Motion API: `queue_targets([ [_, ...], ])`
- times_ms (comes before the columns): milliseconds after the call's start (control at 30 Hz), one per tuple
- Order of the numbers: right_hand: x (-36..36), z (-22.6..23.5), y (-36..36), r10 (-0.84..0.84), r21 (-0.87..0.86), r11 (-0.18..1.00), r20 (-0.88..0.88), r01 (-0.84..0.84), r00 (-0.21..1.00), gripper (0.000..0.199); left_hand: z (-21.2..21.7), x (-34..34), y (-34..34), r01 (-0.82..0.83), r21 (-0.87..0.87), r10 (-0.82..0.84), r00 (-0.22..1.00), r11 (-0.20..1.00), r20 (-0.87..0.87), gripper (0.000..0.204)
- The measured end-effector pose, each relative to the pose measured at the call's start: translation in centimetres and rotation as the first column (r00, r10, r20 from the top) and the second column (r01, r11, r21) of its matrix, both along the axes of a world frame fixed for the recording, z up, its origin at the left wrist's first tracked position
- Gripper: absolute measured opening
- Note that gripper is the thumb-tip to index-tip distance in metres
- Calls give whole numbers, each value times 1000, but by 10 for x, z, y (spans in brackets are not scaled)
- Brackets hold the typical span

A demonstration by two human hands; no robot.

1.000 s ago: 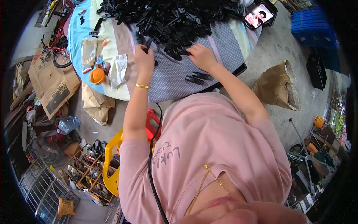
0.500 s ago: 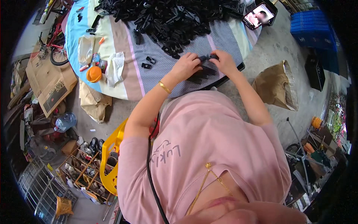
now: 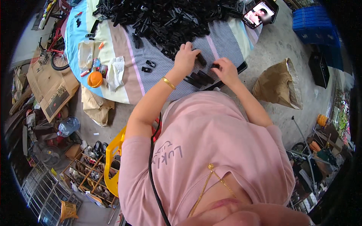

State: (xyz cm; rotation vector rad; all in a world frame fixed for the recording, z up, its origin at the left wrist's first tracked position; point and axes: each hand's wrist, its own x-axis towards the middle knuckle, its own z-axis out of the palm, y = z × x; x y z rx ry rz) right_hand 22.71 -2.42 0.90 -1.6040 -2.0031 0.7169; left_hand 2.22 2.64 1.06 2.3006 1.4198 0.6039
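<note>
A big heap of black plastic clips [image 3: 166, 22] covers the far part of the cloth-covered table [image 3: 135, 83]. At the heap's near edge, my left hand [image 3: 184, 60] has its fingers closed on a black clip [image 3: 201, 59]. My right hand [image 3: 227, 72] is to the right and a little nearer, thumb and finger pinching a small black clip [image 3: 215, 66]. Between the hands and my body, several dark clips [image 3: 200, 78] lie side by side in a row. Two loose clips [image 3: 148, 66] rest left of my left hand.
A lit phone [image 3: 258, 14] stands at the table's far right. An orange round object [image 3: 95, 79], a white packet [image 3: 116, 73] and a clear bag [image 3: 86, 54] lie on the left. A brown paper sack [image 3: 277, 84] stands on the floor at right, a yellow chair [image 3: 112, 162] at left.
My hands have moved apart from the piece between them. The left went up toward the heap, the right slightly down and right. The row of clips is now in plainer view.
</note>
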Motion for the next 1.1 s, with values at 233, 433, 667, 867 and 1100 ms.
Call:
queue_targets([
  [233, -8, 3, 14, 48, 224, 974, 2, -48, 999, 19, -10, 1, -15, 89, -27, -89, 996, 996, 22, 23],
  [433, 2, 14, 20, 140, 190, 968, 139, -165, 980, 20, -7, 0, -18, 12, -46, -9, 998, 999, 67, 18],
  [667, -11, 2, 33, 274, 209, 933, 116, -293, 955, 18, -17, 0, -11, 82, -8, -81, 992, 997, 97, 16],
  [867, -10, -1, 37, 325, 142, 932, 84, -334, 942, 18, -8, -5, -14, 121, -88, -115, 991, 989, 73, 21],
  [1100, -9, 13, 45, 321, -124, 942, 74, -311, 944, 23, 5, -107, 35, -477, -42, 465, 828, 878, 313, 25],
])
